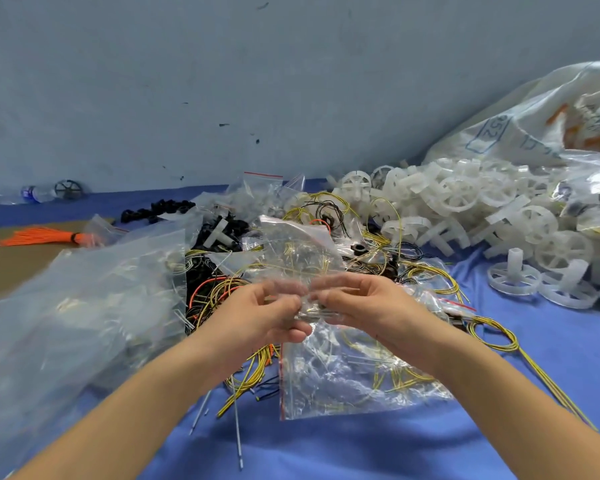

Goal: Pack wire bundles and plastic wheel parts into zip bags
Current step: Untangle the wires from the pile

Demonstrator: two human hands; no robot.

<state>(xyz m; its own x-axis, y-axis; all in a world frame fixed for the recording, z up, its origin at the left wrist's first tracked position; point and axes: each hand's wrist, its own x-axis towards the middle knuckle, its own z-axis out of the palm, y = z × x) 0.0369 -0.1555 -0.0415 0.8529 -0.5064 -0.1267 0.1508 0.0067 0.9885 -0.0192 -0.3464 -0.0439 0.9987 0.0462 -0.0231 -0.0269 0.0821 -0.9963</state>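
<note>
My left hand (267, 315) and my right hand (364, 304) meet in the middle of the view. Both pinch the lower edge of one clear zip bag (300, 252), which stands up above them. Thin yellow wires show through the bag. Under my hands lies a tangle of yellow, black and orange wire bundles (219, 292) on the blue cloth (361, 445). A second clear zip bag (354, 372) with yellow wires in it lies flat below my right wrist. A heap of white plastic wheel parts (465, 202) fills the right side.
A big pile of clear bags (77, 306) lies at the left. An orange wire bundle (45, 235) rests on brown board at far left. Black parts (160, 207) and a water bottle (32, 194) sit near the wall. A large printed sack (541, 126) slumps at the right.
</note>
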